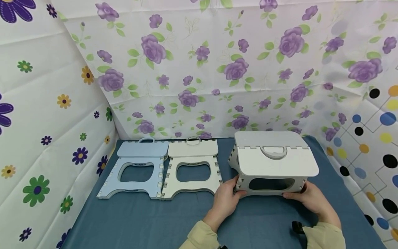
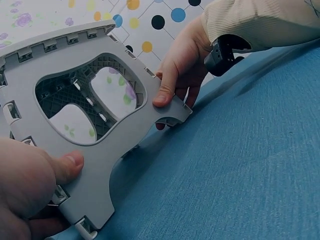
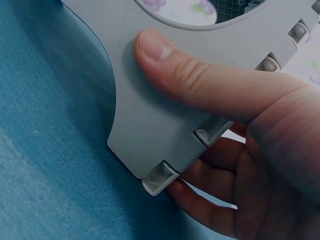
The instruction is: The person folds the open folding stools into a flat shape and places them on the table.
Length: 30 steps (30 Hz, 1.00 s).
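A light grey folding stool (image 1: 276, 162) stands unfolded at the right of the blue cloth, with its handle lying across the top. My left hand (image 1: 225, 197) grips the lower left leg of the near panel, thumb on the front face and fingers behind. At the opposite leg, my right hand (image 1: 314, 200) holds the panel in the same way. The right wrist view shows the right thumb (image 3: 195, 80) pressed flat on the grey panel (image 3: 150, 115), the fingers curled round its hinged edge. In the left wrist view both hands hold the panel's two lower corners.
Two folded stools lie flat to the left, side by side: a light blue one (image 1: 140, 174) and a cream one (image 1: 192, 185). Blue cloth (image 1: 149, 221) covers the table. Floral sheets (image 1: 186, 69) hang behind and at the left; a dotted sheet (image 1: 373, 166) hangs at the right.
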Motion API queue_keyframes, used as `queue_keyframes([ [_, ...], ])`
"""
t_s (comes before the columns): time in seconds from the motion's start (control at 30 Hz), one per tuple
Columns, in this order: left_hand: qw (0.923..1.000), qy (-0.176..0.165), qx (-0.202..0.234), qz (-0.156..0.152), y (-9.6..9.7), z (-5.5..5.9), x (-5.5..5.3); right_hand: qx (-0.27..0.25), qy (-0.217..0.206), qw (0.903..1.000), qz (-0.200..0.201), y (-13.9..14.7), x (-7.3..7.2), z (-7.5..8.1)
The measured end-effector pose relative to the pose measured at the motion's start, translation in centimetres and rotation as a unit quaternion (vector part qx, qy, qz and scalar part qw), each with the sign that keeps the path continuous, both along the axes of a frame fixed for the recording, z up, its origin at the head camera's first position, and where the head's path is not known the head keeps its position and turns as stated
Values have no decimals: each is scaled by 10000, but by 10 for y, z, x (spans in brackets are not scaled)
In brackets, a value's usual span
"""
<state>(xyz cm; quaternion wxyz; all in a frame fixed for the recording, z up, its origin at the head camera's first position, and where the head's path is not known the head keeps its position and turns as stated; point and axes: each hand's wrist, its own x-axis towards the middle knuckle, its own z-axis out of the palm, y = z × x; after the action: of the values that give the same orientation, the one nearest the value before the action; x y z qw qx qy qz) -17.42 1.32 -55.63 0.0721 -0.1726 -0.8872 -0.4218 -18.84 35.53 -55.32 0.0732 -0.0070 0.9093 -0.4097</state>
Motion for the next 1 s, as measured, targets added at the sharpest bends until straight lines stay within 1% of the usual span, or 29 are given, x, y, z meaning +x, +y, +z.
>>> queue_keyframes([
  [0.3,10000,38,53,-26,1,0,0,-5,-47,10000,13,1,1,0],
  [0.57,10000,-40,15,29,1,1,1,-29,-122,9999,21,1,0,-1],
  [1.0,10000,-74,-7,-9,0,0,-1,32,-187,9998,-17,1,-1,0],
])
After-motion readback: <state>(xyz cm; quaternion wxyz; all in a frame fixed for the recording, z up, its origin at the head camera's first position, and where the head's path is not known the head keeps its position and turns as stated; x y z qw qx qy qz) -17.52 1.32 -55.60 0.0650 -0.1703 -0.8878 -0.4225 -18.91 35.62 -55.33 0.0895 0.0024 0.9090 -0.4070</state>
